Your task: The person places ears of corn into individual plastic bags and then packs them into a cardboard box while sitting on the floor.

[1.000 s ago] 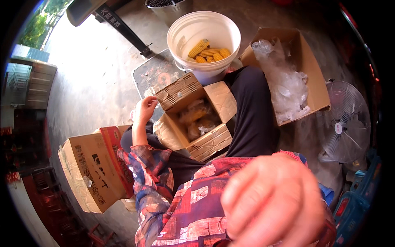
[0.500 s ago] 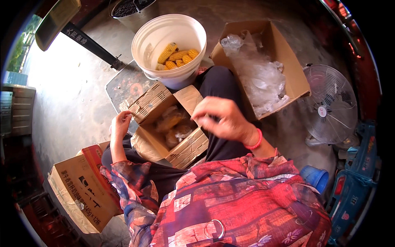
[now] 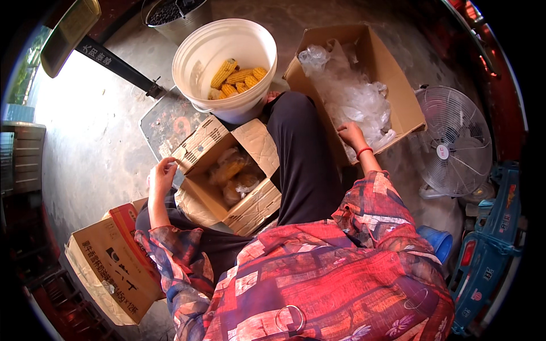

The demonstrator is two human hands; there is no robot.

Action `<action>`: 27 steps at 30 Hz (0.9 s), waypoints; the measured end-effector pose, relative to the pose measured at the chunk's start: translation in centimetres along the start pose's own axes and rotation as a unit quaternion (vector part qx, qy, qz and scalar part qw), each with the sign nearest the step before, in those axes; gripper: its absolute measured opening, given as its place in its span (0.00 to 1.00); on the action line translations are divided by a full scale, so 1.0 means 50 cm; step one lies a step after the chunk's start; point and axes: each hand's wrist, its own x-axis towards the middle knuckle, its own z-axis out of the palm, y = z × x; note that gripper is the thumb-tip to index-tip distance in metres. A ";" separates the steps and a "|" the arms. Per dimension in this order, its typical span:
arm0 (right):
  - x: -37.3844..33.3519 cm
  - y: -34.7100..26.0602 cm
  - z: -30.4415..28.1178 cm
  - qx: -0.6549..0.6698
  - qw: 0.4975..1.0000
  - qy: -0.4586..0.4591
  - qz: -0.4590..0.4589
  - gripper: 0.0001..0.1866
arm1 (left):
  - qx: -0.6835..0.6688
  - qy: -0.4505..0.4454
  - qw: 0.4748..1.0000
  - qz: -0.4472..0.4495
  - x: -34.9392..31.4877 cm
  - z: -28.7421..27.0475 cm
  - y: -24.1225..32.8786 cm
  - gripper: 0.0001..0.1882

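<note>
My right hand (image 3: pixel 352 135) is at the near-left side of a tall cardboard carton (image 3: pixel 401 94), its curled fingers against a heap of clear plastic bags (image 3: pixel 361 96). My left hand (image 3: pixel 162 177) is raised beside the left flap of a smaller open cardboard box (image 3: pixel 253 210), thumb and forefinger pinched. What that pinch holds, if anything, is too small to make out. Inside the smaller box lie corn cobs in clear bags (image 3: pixel 232 173). Beyond it stands a white bucket (image 3: pixel 187 62) with several bare yellow corn cobs (image 3: pixel 236 79) in it.
A metal pail of dark pieces (image 3: pixel 173 14) stands at the back beside a platform scale (image 3: pixel 168 122) with a black post. A round fan (image 3: pixel 449 142), blue bucket (image 3: pixel 435 243) and teal case (image 3: pixel 483 267) are on the right. Another carton (image 3: pixel 114 267) lies at lower left.
My right hand has moved from above the smaller box rightward to the plastic bags. My left hand stays by the box flap. The whole view has shifted slightly.
</note>
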 end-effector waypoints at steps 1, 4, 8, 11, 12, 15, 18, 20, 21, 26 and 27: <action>0.003 0.011 0.007 -0.006 1.000 0.011 0.007 0.10 | -0.008 -0.002 1.000 -0.002 -0.002 0.001 0.004 0.13; 0.014 0.055 0.017 0.019 0.998 0.008 0.052 0.12 | 0.019 -0.012 1.000 -0.007 -0.004 0.001 0.016 0.13; 0.041 0.092 0.035 0.071 0.992 0.017 0.106 0.11 | 0.004 -0.007 1.000 0.000 0.000 0.007 0.013 0.12; 0.049 0.099 0.045 -0.029 0.992 0.070 0.101 0.12 | 0.029 -0.004 1.000 0.007 -0.004 0.002 0.015 0.12; 0.048 0.103 0.050 -0.048 0.993 0.076 0.080 0.12 | 0.043 -0.007 0.999 0.009 -0.005 0.002 0.017 0.13; 0.048 0.125 0.067 -0.116 0.991 0.063 0.037 0.15 | 0.036 -0.004 0.999 0.010 -0.003 0.004 0.017 0.12; 0.051 0.141 0.070 -0.160 0.983 0.016 0.091 0.16 | 0.024 -0.009 0.999 0.031 0.005 0.010 0.010 0.12; 0.041 0.077 0.049 -0.120 0.975 0.022 0.187 0.16 | 0.025 0.002 1.000 0.016 -0.013 -0.004 0.013 0.12; 0.041 0.085 0.035 -0.117 0.977 0.046 0.173 0.15 | 0.022 0.000 1.000 0.016 -0.011 -0.001 0.020 0.13; 0.051 0.101 -0.044 -0.090 0.979 0.148 0.104 0.11 | 0.044 0.012 0.999 0.027 -0.001 0.003 0.007 0.13; 0.054 0.104 -0.054 -0.091 0.976 0.172 0.092 0.11 | 0.046 0.012 0.998 0.032 0.001 0.003 0.007 0.13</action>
